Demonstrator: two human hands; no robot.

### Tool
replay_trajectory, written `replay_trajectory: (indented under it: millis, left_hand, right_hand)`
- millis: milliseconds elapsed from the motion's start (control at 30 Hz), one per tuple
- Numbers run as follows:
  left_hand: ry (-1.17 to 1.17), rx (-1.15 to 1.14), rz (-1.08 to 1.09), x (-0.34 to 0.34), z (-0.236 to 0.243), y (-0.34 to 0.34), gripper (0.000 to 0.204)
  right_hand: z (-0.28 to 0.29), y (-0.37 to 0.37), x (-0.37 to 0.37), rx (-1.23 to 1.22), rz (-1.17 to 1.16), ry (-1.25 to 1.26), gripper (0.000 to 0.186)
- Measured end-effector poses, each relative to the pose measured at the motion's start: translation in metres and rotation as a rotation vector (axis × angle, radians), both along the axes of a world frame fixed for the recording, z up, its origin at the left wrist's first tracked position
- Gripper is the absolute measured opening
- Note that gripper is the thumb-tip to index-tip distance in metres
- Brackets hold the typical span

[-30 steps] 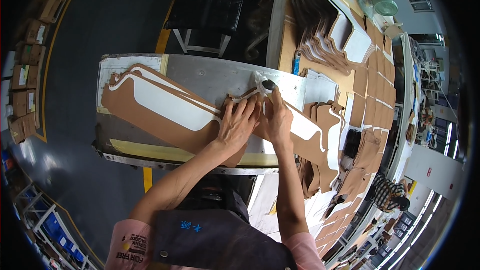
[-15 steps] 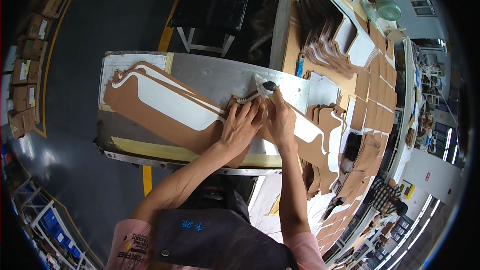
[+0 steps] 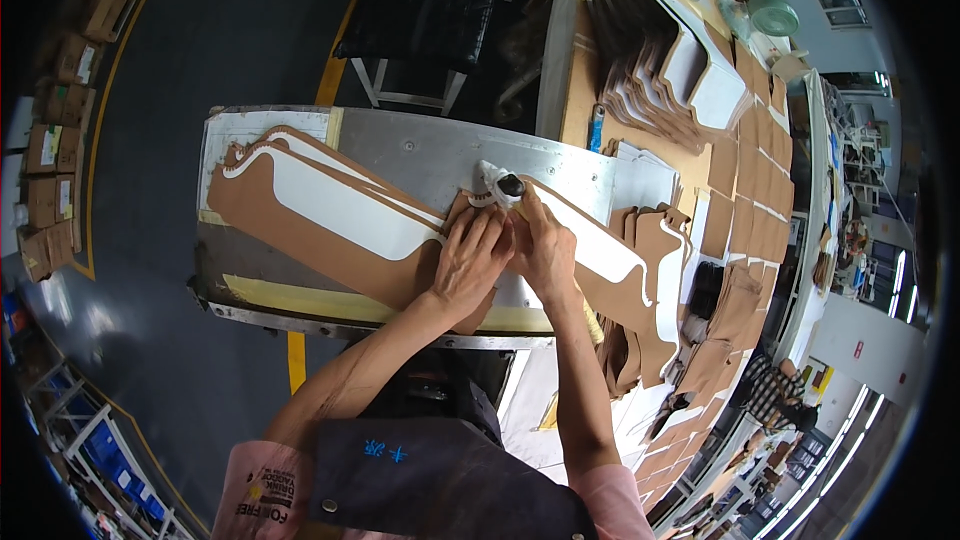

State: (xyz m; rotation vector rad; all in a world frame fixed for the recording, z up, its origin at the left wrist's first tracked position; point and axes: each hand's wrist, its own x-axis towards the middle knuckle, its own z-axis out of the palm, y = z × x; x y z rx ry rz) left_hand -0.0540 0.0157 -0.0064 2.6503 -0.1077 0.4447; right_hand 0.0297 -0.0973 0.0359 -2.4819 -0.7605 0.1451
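My left hand (image 3: 472, 258) has its fingers bent and pressed together at the notched, curved edge of a brown leather-like panel (image 3: 420, 285). My right hand (image 3: 546, 250) is closed round what looks like a hammer (image 3: 511, 186), with a rounded black end and white wrapping. Part of a yellowish handle shows beside the right wrist. The hammer's end is at the panel's curved edge, just beyond my left fingertips. Left of my hands lie overlapping brown panels with a white backing piece (image 3: 345, 208). Another white-backed brown panel (image 3: 590, 240) lies to the right. My fingers hide part of the edge.
The metal work surface (image 3: 420, 140) has yellow tape along its near edge. A black-topped stool (image 3: 415, 15) stands beyond it. To the right, a long table carries stacked panels (image 3: 690, 70), a blue cutter (image 3: 597, 128) and rows of brown pieces. Another person (image 3: 775, 385) works farther right.
My right hand and the hammer have moved left along the panel edge, close against my left fingers. The left hand has barely shifted.
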Motion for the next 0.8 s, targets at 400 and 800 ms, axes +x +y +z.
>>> replay_trajectory:
  millis: [400,800]
  left_hand:
    - [0.015,0.018,-0.043,-0.003,0.009,-0.003,0.046]
    - [0.285,-0.085,-0.197,-0.030,0.050,0.069,0.049]
  right_hand:
    - [-0.015,-0.203,0.051,0.010,-0.435,0.098,0.020]
    - [0.040,-0.336,-0.032,0.346,-0.547,0.008,0.016]
